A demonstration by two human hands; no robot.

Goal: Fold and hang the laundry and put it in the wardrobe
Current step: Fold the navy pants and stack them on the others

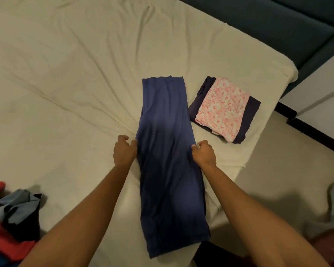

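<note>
A long blue garment (166, 132), folded into a narrow strip, lies lengthwise on the cream bed sheet (66, 74) and hangs over the bed's near edge. My left hand (123, 151) pinches its left edge about halfway along. My right hand (204, 153) pinches the right edge at the same height. To the right lies a folded pile: a pink floral cloth (222, 106) on top of a dark navy piece (253, 112).
A heap of unfolded laundry (10, 214), red, grey-blue and black, sits at the bed's lower left. A dark teal upholstered headboard (278, 24) runs along the top right. White furniture (320, 93) stands right of the bed, with floor (278, 180) below it.
</note>
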